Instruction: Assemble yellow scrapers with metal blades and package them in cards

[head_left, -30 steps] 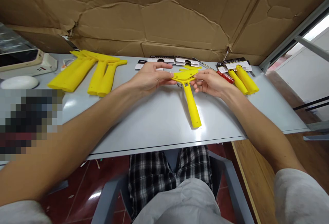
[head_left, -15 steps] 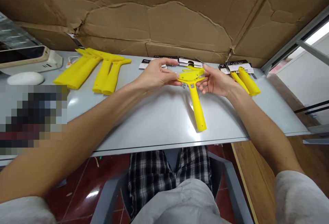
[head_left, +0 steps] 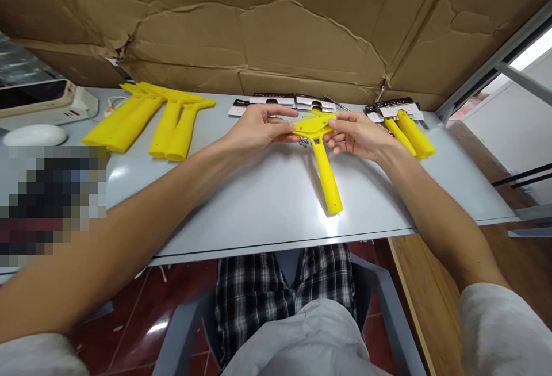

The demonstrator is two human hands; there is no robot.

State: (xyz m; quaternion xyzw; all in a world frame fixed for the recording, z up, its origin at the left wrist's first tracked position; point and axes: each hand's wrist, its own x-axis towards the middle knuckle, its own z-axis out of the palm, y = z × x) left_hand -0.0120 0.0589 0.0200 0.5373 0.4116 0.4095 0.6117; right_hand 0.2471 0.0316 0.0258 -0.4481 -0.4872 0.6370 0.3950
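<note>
A yellow T-shaped plastic handle [head_left: 328, 180] is held up over the table, its head toward the back and its grip slanting down toward me. My left hand [head_left: 263, 126] pinches the left end of the head between thumb and fingers. On the right end, my right hand [head_left: 356, 134] closes with its thumb on top and the other fingers curled below. Small screws show on the head's flat plate [head_left: 311, 126]. Behind and under it lies a little pile of small metal parts [head_left: 303, 142], partly covered by the handle and my left fingers.
Several yellow handles [head_left: 176, 129] lie on the left, more yellow pieces [head_left: 414, 134] on the right. Black-and-white cards [head_left: 273, 100] and a thin metal tool [head_left: 338, 103] lie along the back before a cardboard wall [head_left: 207, 37]. A white mouse [head_left: 35, 135] rests at the left.
My right hand has shifted left, and its thumb now presses on top of the head's right end. The view has turned slightly; the left hand keeps its pinch.
</note>
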